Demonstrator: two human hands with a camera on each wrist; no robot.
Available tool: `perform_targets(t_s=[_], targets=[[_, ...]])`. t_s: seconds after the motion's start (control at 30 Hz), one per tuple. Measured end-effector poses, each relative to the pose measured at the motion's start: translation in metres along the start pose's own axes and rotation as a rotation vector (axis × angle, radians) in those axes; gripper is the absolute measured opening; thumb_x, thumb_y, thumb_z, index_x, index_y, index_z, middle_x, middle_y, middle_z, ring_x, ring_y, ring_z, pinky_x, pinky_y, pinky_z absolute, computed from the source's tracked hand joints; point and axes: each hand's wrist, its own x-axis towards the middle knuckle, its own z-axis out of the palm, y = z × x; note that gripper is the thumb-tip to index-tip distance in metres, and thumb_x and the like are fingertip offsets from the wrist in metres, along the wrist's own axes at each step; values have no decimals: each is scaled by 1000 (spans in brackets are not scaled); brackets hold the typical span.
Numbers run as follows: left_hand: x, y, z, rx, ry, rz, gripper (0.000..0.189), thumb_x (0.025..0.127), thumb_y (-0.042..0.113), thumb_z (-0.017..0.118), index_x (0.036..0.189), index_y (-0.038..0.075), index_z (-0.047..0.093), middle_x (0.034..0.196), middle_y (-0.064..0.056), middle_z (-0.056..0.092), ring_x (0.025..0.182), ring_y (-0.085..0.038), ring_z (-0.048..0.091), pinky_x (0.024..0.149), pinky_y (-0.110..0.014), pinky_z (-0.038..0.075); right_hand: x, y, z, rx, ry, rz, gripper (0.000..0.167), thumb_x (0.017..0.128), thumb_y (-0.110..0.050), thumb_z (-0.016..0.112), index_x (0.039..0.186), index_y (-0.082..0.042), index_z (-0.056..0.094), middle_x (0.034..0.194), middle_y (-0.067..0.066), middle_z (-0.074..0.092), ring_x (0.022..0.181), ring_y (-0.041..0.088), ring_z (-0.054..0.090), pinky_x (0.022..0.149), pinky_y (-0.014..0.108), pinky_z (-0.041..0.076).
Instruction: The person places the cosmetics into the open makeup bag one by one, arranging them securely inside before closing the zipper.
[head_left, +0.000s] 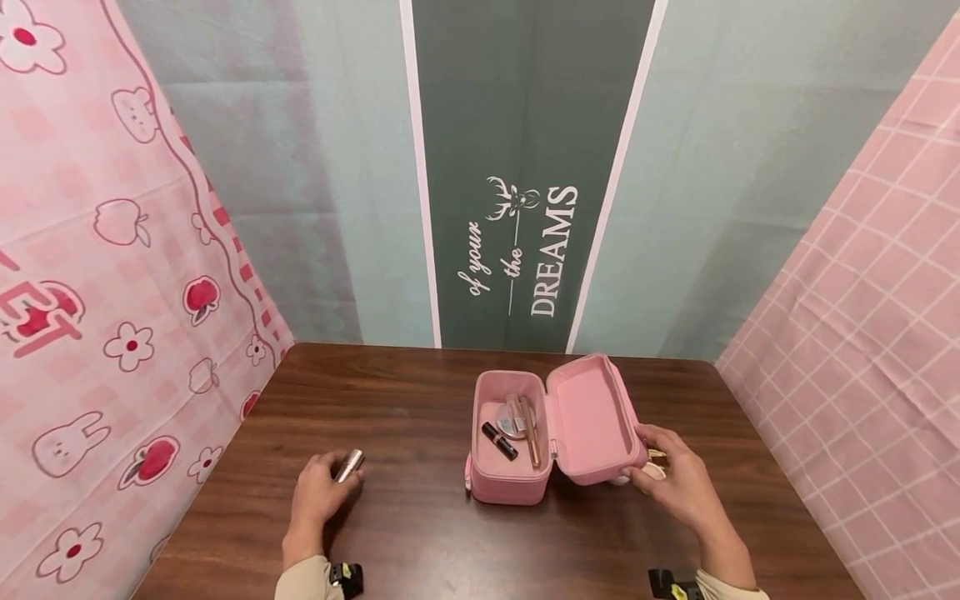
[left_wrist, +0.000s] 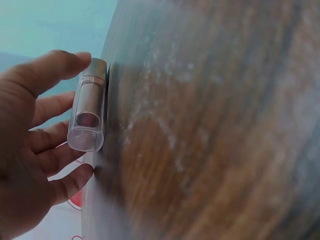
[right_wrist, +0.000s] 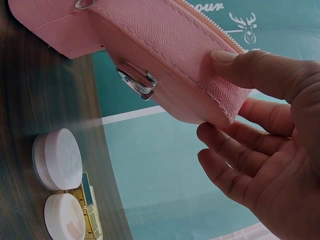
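between thumb and fingers of our left hand [head_left: 318, 492] we hold a clear-bodied lipstick tube [left_wrist: 89, 107]; our right hand [head_left: 678, 477] pinches the open lid [head_left: 596, 417] of the pink case [head_left: 508, 490], centred on the wooden table [head_left: 405, 533], a black tube [head_left: 498, 442] inside.

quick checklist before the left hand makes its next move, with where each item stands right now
1. Pink box-shaped case open: ok, its pink lid is swung aside.
2. Lid steadied: ok, the right hand grips its corner.
3. Shiny metallic tube with clear cap in the left hand: ok, between thumb and fingers.
4. Tube lifted off the brown wood-grain table: cannot tell.
5. Bare floor inside the case: ok, around the small black cylindrical tube.
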Motion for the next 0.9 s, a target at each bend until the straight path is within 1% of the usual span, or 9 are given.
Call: perform_targets(t_s=[0.13, 0.37, 0.47, 0.6, 0.7, 0.9], targets=[[0, 1, 0, 23, 7, 4, 39, 73, 17, 76, 101, -8, 64, 95, -23, 59, 83, -36, 56, 74, -49, 43, -1, -2, -1, 7, 5, -2, 61, 59, 2, 85, 114, 4, 59, 108, 15, 59, 89, 18, 57, 71, 21, 49], [0, 5, 1, 52, 38, 4, 29, 71, 10, 73, 95, -7, 67, 91, -23, 59, 82, -41, 54, 72, -51, 42, 0, -1, 0, -5, -7, 2, 61, 59, 2, 84, 114, 4, 59, 109, 15, 59, 90, 13, 56, 70, 35, 52], [0, 6, 2, 53, 47, 6, 28, 72, 7, 72, 95, -7, 67, 91, -24, 59, 84, -43, 54, 73, -51, 42, 0, -1, 0, -11, -8, 3, 61, 59, 2, 84, 114, 4, 59, 108, 15, 59, 90, 14, 56, 69, 39, 52], [0, 7, 4, 51, 45, 7, 25, 72, 5, 71, 94, -6, 66, 88, -23, 59, 83, -43, 54, 74, -52, 42, 1, 0, 1, -16, -8, 9, 60, 59, 2, 84, 114, 4, 59, 108, 13, 59, 89, 13, 55, 69, 40, 52], [0, 7, 5, 47, 49, 4, 23, 72, 4, 69, 92, -5, 66, 85, -20, 58, 81, -42, 54, 72, -52, 42, 1, 1, 1, -16, -9, 14, 61, 59, 2, 84, 114, 3, 59, 108, 12, 59, 90, 10, 55, 69, 37, 52], [1, 10, 7, 30, 66, -19, 22, 71, 7, 66, 91, -4, 66, 86, -19, 59, 80, -40, 56, 71, -51, 43, 0, 0, 1, -19, -11, 19, 60, 59, 1, 84, 114, 3, 60, 108, 12, 59, 90, 10, 55, 69, 32, 52]])
